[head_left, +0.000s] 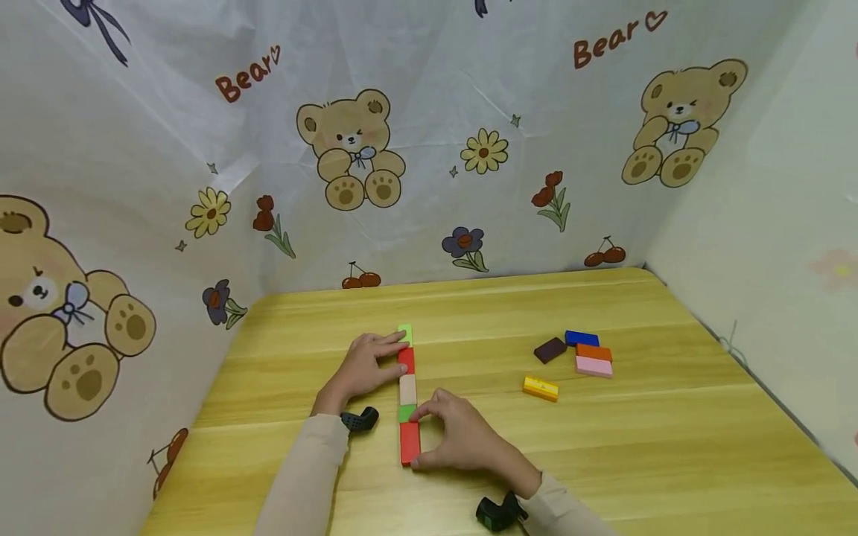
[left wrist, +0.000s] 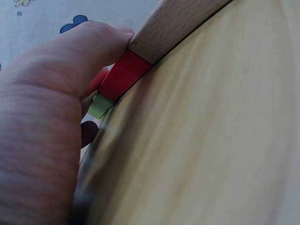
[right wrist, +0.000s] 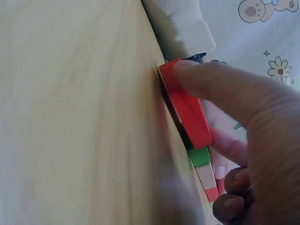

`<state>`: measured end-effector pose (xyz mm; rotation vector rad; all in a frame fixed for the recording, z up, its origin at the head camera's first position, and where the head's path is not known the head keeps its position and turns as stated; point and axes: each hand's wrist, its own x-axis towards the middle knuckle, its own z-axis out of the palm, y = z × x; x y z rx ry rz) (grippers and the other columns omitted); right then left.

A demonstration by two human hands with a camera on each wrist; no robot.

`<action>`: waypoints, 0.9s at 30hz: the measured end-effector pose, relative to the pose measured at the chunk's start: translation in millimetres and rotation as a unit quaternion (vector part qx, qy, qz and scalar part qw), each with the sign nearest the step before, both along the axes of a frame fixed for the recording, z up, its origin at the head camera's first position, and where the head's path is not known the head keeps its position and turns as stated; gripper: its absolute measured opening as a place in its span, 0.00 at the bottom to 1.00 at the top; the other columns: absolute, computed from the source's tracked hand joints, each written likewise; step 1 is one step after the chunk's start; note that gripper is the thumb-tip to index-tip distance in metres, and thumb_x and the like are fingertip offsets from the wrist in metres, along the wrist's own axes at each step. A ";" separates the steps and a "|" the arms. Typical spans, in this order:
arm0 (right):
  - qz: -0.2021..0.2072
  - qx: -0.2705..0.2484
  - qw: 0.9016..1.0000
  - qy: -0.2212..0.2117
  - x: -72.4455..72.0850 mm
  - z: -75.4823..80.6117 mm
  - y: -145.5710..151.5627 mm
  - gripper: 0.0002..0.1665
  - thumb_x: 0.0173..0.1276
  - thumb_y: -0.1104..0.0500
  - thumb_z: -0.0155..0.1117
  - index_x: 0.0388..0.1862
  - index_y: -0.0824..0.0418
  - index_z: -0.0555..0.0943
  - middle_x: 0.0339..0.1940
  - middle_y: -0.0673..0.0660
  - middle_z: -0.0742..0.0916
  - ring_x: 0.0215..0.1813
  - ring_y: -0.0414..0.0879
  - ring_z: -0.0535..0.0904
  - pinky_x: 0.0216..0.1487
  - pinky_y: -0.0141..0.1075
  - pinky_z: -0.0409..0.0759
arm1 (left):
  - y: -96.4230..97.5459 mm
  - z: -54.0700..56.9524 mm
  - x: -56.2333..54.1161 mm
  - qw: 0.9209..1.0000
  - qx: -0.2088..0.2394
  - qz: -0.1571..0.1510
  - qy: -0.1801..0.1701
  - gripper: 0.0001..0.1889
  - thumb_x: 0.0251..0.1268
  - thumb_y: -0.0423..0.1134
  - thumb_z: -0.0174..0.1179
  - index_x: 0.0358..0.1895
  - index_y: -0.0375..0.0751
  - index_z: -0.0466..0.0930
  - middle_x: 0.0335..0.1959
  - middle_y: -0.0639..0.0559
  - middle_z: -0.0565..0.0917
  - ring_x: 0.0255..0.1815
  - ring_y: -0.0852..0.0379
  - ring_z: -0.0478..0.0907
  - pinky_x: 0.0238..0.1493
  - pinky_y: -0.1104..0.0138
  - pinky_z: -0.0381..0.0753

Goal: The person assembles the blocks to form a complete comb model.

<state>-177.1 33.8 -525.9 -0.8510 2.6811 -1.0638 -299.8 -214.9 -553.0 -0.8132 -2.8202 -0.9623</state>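
A line of coloured wooden blocks runs from far to near on the table in the head view. From the far end come a light green block (head_left: 405, 333), a red block (head_left: 407, 360), a plain wood block (head_left: 407, 389), a green block (head_left: 406, 414) and a nearer red block (head_left: 410, 444). My right hand (head_left: 464, 435) pinches this nearer red block (right wrist: 190, 110) lengthwise, thumb at its near end and index finger at its far end. On the far part of the row, my left hand (head_left: 365, 366) touches the light green block and the far red block with extended fingers and thumb.
Right of the row lie a yellow block (head_left: 541, 388), a dark brown block (head_left: 550, 350), a blue block (head_left: 582, 339), an orange block (head_left: 593, 352) and a pink block (head_left: 593, 366). A bear-print cloth (head_left: 429, 223) hangs behind the wooden table (head_left: 670, 447).
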 end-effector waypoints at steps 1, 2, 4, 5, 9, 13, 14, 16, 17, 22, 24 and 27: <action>0.000 0.006 1.000 0.006 0.4 -1.1 0.1 0.33 0.44 0.33 0.82 0.49 0.40 0.83 0.40 0.44 0.79 0.39 0.39 0.72 0.40 0.29 0.69 | 0.0 -0.4 0.1 1.000 -0.001 0.000 0.001 0.29 0.65 0.59 0.64 0.68 0.58 0.77 0.75 0.65 0.69 0.63 0.56 0.69 0.73 0.49 0.56; 0.001 0.013 1.000 0.013 0.8 -1.9 0.0 0.33 0.44 0.33 0.81 0.49 0.40 0.83 0.40 0.44 0.79 0.39 0.38 0.72 0.41 0.30 0.69 | -0.2 -0.8 0.5 1.000 -0.001 -0.001 0.003 0.29 0.65 0.59 0.64 0.68 0.58 0.77 0.75 0.65 0.69 0.63 0.56 0.69 0.73 0.48 0.57; 0.003 0.024 0.999 0.027 1.5 -2.8 -0.2 0.33 0.44 0.32 0.81 0.49 0.39 0.83 0.41 0.42 0.79 0.39 0.36 0.72 0.43 0.30 0.69 | -0.6 -1.7 0.9 1.000 0.000 -0.002 0.006 0.29 0.65 0.60 0.64 0.68 0.58 0.77 0.75 0.65 0.69 0.63 0.56 0.69 0.73 0.48 0.57; 0.004 0.029 0.999 0.034 1.8 -2.9 -0.4 0.33 0.45 0.32 0.80 0.49 0.39 0.82 0.41 0.41 0.79 0.40 0.36 0.72 0.44 0.31 0.69 | -0.9 -2.2 1.1 1.000 0.000 -0.002 0.007 0.29 0.65 0.60 0.64 0.68 0.58 0.77 0.75 0.65 0.69 0.63 0.56 0.69 0.73 0.49 0.56; 0.009 0.035 0.998 0.053 3.0 -2.8 -1.0 0.33 0.45 0.31 0.80 0.49 0.40 0.83 0.40 0.42 0.80 0.39 0.36 0.72 0.44 0.31 0.69 | -1.4 -4.2 2.1 1.000 0.005 0.000 0.012 0.28 0.66 0.59 0.64 0.68 0.58 0.78 0.75 0.64 0.69 0.61 0.57 0.69 0.73 0.49 0.57; 0.010 0.033 0.998 0.054 4.4 -3.9 -0.2 0.33 0.45 0.30 0.79 0.49 0.40 0.83 0.39 0.42 0.80 0.39 0.35 0.73 0.45 0.32 0.69 | -0.9 -5.0 4.3 1.000 0.004 -0.001 0.014 0.28 0.66 0.59 0.64 0.68 0.58 0.78 0.74 0.63 0.70 0.61 0.57 0.70 0.73 0.48 0.56; 0.009 0.030 0.998 0.049 4.7 -4.7 0.3 0.33 0.45 0.29 0.79 0.49 0.39 0.83 0.40 0.42 0.80 0.40 0.35 0.73 0.46 0.32 0.70 | -0.6 -5.0 4.9 1.000 0.003 -0.001 0.012 0.28 0.66 0.59 0.64 0.68 0.58 0.77 0.74 0.63 0.70 0.61 0.56 0.70 0.73 0.48 0.56; 0.008 0.022 0.999 0.041 5.3 -6.1 1.5 0.33 0.45 0.29 0.79 0.49 0.39 0.82 0.40 0.42 0.80 0.41 0.36 0.74 0.47 0.33 0.70 | 0.1 -5.6 5.5 1.000 -0.001 0.000 0.010 0.28 0.66 0.59 0.64 0.68 0.58 0.77 0.74 0.64 0.70 0.62 0.57 0.69 0.74 0.48 0.55; 0.008 0.017 0.999 0.038 5.4 -6.8 2.2 0.33 0.45 0.29 0.79 0.49 0.39 0.82 0.40 0.42 0.81 0.42 0.36 0.74 0.48 0.33 0.70 | 0.4 -5.4 5.8 1.000 -0.002 0.000 0.007 0.28 0.66 0.59 0.64 0.68 0.58 0.77 0.75 0.64 0.69 0.62 0.57 0.69 0.75 0.49 0.54; 0.014 -0.009 0.999 0.030 3.9 -7.9 4.9 0.33 0.46 0.31 0.80 0.50 0.40 0.82 0.40 0.44 0.81 0.42 0.36 0.75 0.47 0.33 0.68 | 1.6 -3.4 5.0 1.000 0.001 0.001 0.004 0.28 0.65 0.58 0.65 0.68 0.59 0.77 0.74 0.65 0.69 0.63 0.57 0.69 0.77 0.50 0.49; 0.018 -0.015 0.999 0.030 3.0 -7.6 5.6 0.34 0.46 0.31 0.80 0.50 0.40 0.82 0.40 0.44 0.81 0.41 0.37 0.74 0.47 0.33 0.67 | 1.6 -2.2 4.4 1.000 0.001 0.000 0.003 0.28 0.65 0.58 0.65 0.68 0.59 0.77 0.75 0.65 0.69 0.64 0.57 0.69 0.78 0.49 0.48; 0.022 -0.021 0.999 0.029 2.5 -8.4 6.8 0.33 0.47 0.31 0.79 0.51 0.40 0.82 0.40 0.45 0.81 0.42 0.37 0.75 0.48 0.33 0.67 | 1.6 -2.6 4.6 1.000 -0.003 -0.001 0.004 0.28 0.66 0.59 0.64 0.68 0.59 0.77 0.75 0.65 0.69 0.65 0.56 0.68 0.78 0.49 0.48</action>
